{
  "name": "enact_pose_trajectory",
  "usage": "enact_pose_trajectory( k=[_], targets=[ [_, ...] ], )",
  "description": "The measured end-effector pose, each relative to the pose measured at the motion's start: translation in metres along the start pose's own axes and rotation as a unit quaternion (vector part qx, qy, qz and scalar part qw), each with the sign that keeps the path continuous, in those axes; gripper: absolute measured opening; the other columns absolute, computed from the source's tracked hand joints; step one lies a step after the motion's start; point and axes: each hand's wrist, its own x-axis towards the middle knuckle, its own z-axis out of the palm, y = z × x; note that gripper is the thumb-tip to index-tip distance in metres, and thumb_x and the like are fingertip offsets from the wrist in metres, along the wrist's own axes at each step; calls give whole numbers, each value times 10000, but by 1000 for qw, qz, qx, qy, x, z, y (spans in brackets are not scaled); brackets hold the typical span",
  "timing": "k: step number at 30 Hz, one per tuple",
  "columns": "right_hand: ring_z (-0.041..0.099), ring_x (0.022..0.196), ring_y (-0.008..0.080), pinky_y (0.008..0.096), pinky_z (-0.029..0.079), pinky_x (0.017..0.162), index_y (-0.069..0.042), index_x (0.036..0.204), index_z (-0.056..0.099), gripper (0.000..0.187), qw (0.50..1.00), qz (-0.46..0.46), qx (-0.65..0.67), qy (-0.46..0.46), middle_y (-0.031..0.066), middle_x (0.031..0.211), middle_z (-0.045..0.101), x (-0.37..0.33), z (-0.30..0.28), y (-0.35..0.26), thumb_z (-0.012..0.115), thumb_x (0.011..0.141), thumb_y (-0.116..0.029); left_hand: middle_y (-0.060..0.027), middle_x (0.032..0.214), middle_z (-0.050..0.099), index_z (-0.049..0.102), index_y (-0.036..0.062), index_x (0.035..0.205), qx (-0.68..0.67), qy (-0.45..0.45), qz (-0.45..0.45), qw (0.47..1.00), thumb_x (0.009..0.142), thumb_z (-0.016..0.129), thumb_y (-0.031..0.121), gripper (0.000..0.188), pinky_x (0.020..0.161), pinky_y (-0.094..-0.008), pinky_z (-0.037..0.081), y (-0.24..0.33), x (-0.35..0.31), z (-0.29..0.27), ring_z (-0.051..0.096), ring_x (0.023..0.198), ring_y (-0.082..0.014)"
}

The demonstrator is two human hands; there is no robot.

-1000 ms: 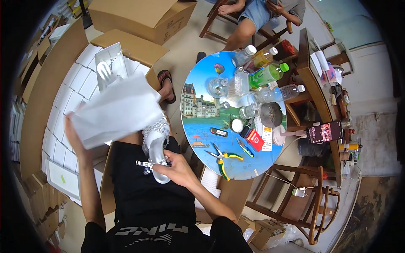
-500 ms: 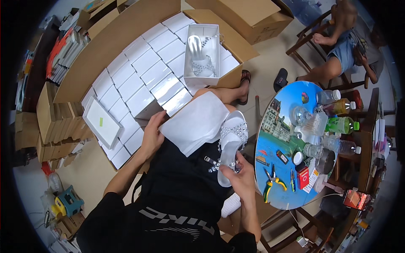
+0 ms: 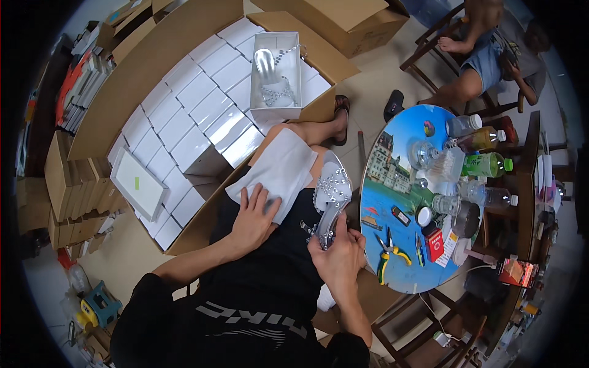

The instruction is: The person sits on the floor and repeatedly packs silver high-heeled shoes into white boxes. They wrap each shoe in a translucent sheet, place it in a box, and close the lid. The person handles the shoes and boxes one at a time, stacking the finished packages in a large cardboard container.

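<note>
**Firm on the sandal (image 3: 333,187), light on the paper (image 3: 282,162)**

My right grip (image 3: 340,253) is closed around the heel end of the sandal, thumb on one side and fingers on the other, with the studded front pointing away from me. The buckle strap (image 3: 307,228) hangs loose to the left of this grip. My left grip (image 3: 253,219) is spread flat, not pinching; its fingers rest on the white paper across my lap. The paper reaches forward from them to just beside the sandal's toe; I can't tell whether they touch.

To handle these well, I judge the heel the best place to hold, as it spares the studs, which could snag the thin sheet. The dangling buckle could catch too, so I'd tuck it in. Light, even pressure from the left should flatten the paper without tearing.

Beyond both grips, an open box (image 3: 276,114) holds another sandal (image 3: 265,66). The round worktop (image 3: 389,196) is right of my right grip.
</note>
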Motion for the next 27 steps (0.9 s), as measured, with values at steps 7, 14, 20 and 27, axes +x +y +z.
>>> enact_pose_trajectory(
  k=[7, 14, 20, 27],
  targets=[
    [661, 717, 370, 441, 404, 968, 143, 1276, 509, 678, 1000, 18, 1, 13, 226, 790, 696, -4, -3, 4, 708, 734, -212, -208, 1235, 530, 651, 33, 991, 12, 112, 31, 993, 793, 712, 140, 233, 1105, -672, 237, -15, 18, 32, 395, 1339, -440],
    [658, 868, 140, 273, 480, 874, 143, 1371, 449, 696, 835, 185, 500, -136, 135, 989, 695, 1, -1, 15, 732, 776, -85, -84, 594, 551, 668, -22, 1149, -339, 94, -211, 912, 928, 542, 138, 300, 668, -299, 480, -52, 30, -27, 500, 550, -147],
    [664, 990, 174, 285, 502, 883, 106, 1378, 468, 637, 598, 235, 732, -227, 140, 1139, 670, 1, 1, 31, 668, 794, -52, 75, 731, 555, 690, -16, 939, -381, 258, -214, 862, 915, 589, 145, 192, 541, -208, 340, -72, 87, -144, 427, 635, -9],
    [627, 871, 103, 233, 489, 774, 38, 1354, 526, 576, 663, 221, 678, -228, 47, 1037, 664, -4, 7, 36, 692, 818, -95, -220, 1064, 699, 639, -61, 943, -356, 297, 148, 873, 715, 431, -77, 309, 1063, -443, 417, -23, 86, -181, 650, 1097, -304]
  ],
)
